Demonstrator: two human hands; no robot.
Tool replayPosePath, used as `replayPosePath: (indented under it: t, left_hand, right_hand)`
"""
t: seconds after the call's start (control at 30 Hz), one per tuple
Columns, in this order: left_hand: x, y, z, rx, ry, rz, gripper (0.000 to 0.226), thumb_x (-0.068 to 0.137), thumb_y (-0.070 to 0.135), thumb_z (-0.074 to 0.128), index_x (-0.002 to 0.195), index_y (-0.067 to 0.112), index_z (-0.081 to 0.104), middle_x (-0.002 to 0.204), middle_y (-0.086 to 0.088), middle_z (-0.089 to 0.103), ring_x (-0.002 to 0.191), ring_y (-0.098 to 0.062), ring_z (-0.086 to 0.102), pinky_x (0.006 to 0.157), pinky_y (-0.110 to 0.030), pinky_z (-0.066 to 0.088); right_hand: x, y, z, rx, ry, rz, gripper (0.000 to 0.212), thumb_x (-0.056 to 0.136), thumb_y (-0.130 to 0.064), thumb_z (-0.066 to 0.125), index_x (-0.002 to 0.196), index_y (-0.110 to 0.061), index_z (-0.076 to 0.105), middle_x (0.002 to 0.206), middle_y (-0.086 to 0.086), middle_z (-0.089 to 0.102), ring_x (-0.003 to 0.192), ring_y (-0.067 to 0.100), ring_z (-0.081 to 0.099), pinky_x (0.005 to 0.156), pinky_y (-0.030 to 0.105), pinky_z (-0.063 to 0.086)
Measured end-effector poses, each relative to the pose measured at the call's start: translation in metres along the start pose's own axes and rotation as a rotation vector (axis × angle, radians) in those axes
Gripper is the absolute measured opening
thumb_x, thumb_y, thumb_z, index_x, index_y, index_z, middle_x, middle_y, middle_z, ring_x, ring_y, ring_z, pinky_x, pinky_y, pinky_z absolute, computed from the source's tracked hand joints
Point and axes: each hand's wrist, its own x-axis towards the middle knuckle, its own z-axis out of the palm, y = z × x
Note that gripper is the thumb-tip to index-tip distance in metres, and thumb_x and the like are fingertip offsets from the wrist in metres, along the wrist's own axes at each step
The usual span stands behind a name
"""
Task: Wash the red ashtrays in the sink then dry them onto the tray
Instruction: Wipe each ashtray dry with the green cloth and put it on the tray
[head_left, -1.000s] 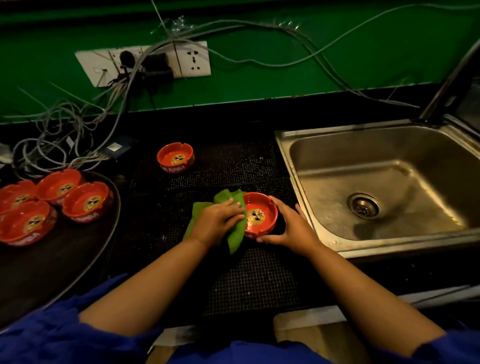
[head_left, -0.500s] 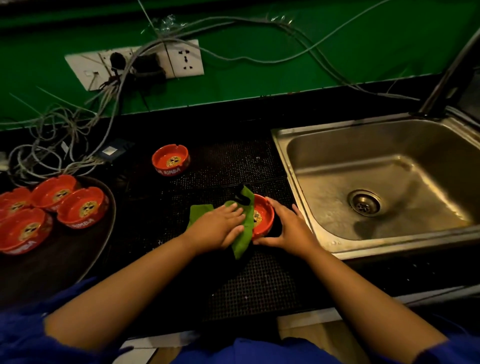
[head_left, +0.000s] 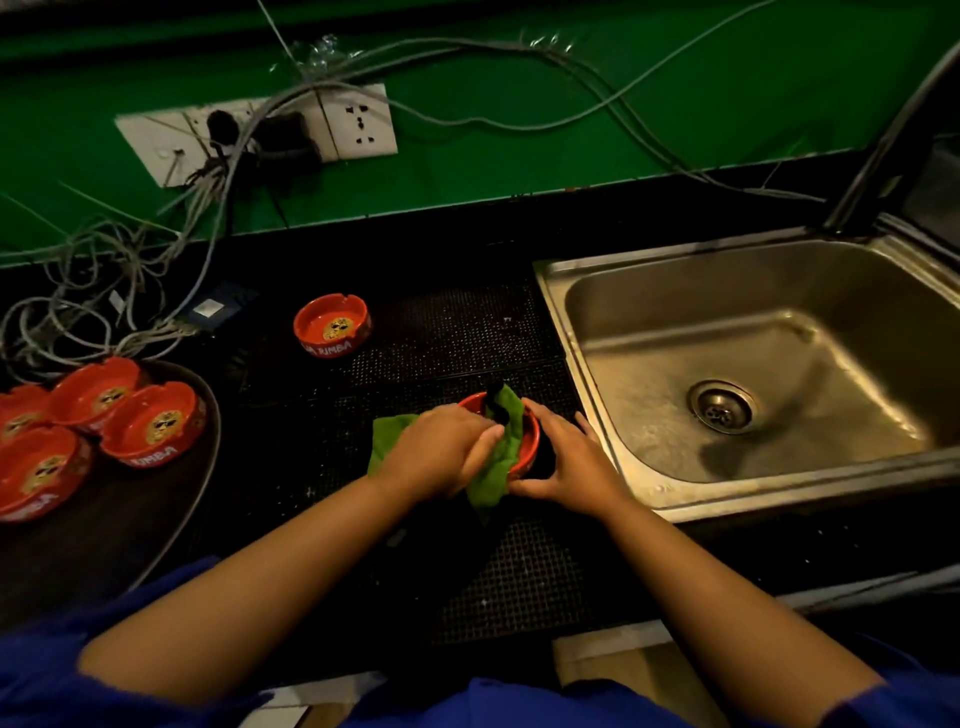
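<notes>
four red ashtrays (head_left: 150, 423) sit on the tray (head_left: 130, 525) at the left edge of the frame; a lone ashtray (head_left: 332, 326) waits on the mesh mat (head_left: 452, 322) above centre. at centre, the tipped ashtray (head_left: 527, 451), flat a second ago, now stands on edge with the green cloth (head_left: 501, 447) pushed into its bowl, so drying looks under way. the left hand (head_left: 436, 449) curls round the cloth, pressing in; the right hand (head_left: 571, 462) cups the rim, beside the sink (head_left: 779, 291).
</notes>
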Motion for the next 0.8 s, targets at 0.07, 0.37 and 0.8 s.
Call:
replayPosePath:
  t: [0.07,0.37,0.8]
  left_hand:
    - [-0.002,0.005,0.009,0.028,-0.059,-0.045,0.057,0.096,0.044,0.018,0.139,0.014,0.042,0.145,-0.007,0.041,0.136,-0.02,0.035,0.109,-0.026,0.022]
    - [0.016,0.016,0.02,-0.001,-0.309,-0.15,0.053,0.102,0.035,0.019,0.149,0.013,0.011,0.157,-0.006,0.006,0.145,-0.018,0.005,0.115,-0.028,0.002]
    - [0.016,-0.019,0.001,0.067,-0.45,0.042,0.05,0.102,0.029,0.025,0.149,0.019,0.01,0.157,0.0,0.003,0.144,-0.012,0.003,0.115,-0.029,0.0]
  right_hand:
    - [0.0,0.0,0.0,0.007,0.004,0.002,0.113,0.049,-0.076,0.05,0.146,-0.024,0.026,0.149,-0.008,0.037,0.139,0.007,0.029,0.114,0.031,0.003]
    - [0.001,0.003,0.004,0.02,0.027,0.006,0.108,0.053,-0.073,0.049,0.147,-0.025,0.025,0.149,-0.007,0.037,0.138,0.008,0.032,0.113,0.031,0.004]
    - [0.002,0.009,-0.002,0.126,-0.042,0.025,0.107,0.059,-0.066,0.072,0.147,-0.032,0.023,0.15,-0.008,0.034,0.136,-0.005,0.018,0.114,0.026,-0.003]
